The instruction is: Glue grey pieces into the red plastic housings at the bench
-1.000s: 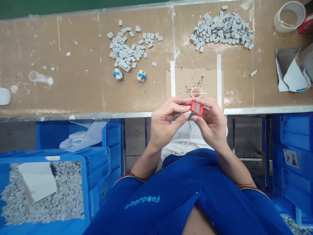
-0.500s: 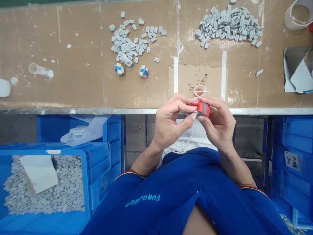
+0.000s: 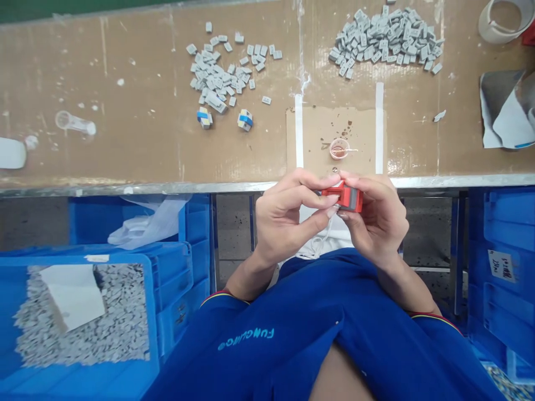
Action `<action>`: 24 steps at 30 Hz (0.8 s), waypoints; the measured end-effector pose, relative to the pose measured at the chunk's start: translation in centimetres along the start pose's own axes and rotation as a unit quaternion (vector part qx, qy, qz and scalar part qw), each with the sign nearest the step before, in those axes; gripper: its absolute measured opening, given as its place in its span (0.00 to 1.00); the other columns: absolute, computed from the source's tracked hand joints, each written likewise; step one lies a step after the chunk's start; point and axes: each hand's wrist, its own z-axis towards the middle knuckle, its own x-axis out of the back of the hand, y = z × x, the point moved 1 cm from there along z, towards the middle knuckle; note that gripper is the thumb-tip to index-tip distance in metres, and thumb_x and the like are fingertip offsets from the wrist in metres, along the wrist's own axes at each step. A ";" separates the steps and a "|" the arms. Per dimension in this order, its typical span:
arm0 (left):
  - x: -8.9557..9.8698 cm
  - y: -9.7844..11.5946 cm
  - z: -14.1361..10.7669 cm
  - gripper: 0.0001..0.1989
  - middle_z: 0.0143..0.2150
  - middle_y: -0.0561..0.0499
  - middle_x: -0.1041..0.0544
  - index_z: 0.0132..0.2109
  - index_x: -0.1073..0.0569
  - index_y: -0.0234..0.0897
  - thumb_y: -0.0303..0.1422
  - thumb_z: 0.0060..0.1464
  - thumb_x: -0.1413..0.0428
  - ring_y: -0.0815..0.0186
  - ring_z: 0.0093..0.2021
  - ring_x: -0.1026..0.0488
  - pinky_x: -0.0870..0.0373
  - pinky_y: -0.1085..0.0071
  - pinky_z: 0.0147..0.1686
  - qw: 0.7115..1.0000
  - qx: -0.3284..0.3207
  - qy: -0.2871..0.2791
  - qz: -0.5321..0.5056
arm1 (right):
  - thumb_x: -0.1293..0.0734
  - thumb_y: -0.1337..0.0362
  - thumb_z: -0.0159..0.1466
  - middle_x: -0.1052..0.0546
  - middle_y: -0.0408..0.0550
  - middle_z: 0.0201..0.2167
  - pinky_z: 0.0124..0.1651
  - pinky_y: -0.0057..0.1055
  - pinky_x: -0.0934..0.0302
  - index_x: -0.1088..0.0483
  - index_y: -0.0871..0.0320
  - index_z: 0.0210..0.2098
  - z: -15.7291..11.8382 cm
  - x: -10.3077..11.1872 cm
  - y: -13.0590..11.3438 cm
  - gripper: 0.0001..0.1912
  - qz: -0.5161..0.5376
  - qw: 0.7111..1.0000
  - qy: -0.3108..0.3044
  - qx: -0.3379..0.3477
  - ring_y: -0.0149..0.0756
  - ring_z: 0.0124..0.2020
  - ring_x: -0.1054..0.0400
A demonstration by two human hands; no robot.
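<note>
A small red and grey block (image 3: 350,198) is held between both hands at the table's front edge. My left hand (image 3: 288,214) pinches its left end with thumb and fingers. My right hand (image 3: 376,214) grips its right end, fingertips at the top and thumb below. Just beyond the hands stands a small clear cup (image 3: 339,149) with reddish liquid and a thin white stick in it. The cup rests on a cardboard sheet (image 3: 363,125) held by white tape strips, with dark spots around it.
Grey pieces lie in a left pile (image 3: 217,75) and a right pile (image 3: 388,39). Two white-yellow-blue blocks (image 3: 245,120) sit near the left pile. A tape roll (image 3: 504,22) is far right. A blue crate (image 3: 154,312) of grey pieces stands lower left.
Both hands and the red and grey block have shifted slightly down, away from the cup. A small dark spot on the cardboard now shows between cup and fingers.
</note>
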 end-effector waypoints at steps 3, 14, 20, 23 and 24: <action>0.2 0.5 -0.9 0.02 0.48 0.49 0.16 0.40 0.16 0.45 0.33 0.59 0.31 0.59 0.49 0.15 0.15 0.57 0.50 1.000 -0.005 0.002 0.013 | 0.31 0.60 0.73 0.23 0.54 0.55 0.54 0.45 0.21 0.29 0.47 0.63 -0.8 -0.3 -0.6 0.20 -0.019 1.000 0.005 0.006 0.48 0.57 0.24; 0.1 1.9 -3.0 0.06 0.51 0.49 0.14 0.45 0.17 0.43 0.30 0.61 0.33 0.60 0.52 0.15 0.18 0.60 0.54 0.996 -0.055 -0.022 0.069 | 0.29 0.59 0.72 0.24 0.53 0.52 0.50 0.39 0.21 0.26 0.49 0.61 -2.6 0.4 -3.3 0.18 -0.032 0.999 0.017 -0.015 0.44 0.51 0.23; -0.1 2.9 -3.9 0.02 0.50 0.48 0.14 0.43 0.19 0.41 0.31 0.63 0.34 0.59 0.52 0.16 0.19 0.60 0.54 0.994 -0.064 -0.040 0.081 | 0.28 0.59 0.72 0.23 0.52 0.50 0.48 0.35 0.21 0.26 0.49 0.60 -3.6 0.8 -4.7 0.18 -0.042 0.999 0.026 0.008 0.42 0.51 0.23; -0.2 3.5 -4.1 0.04 0.51 0.47 0.15 0.44 0.19 0.41 0.31 0.62 0.34 0.60 0.52 0.16 0.19 0.60 0.54 0.992 -0.076 -0.042 0.087 | 0.29 0.60 0.72 0.23 0.53 0.50 0.48 0.35 0.21 0.26 0.50 0.60 -3.6 1.0 -5.1 0.18 -0.047 0.998 0.019 0.031 0.41 0.52 0.24; -0.2 3.6 -4.1 0.04 0.51 0.47 0.15 0.44 0.19 0.41 0.31 0.62 0.34 0.60 0.52 0.17 0.19 0.61 0.54 0.992 -0.083 -0.042 0.090 | 0.29 0.59 0.72 0.23 0.53 0.51 0.49 0.36 0.21 0.27 0.50 0.61 -3.6 1.0 -5.1 0.18 -0.053 0.998 0.015 0.038 0.42 0.52 0.24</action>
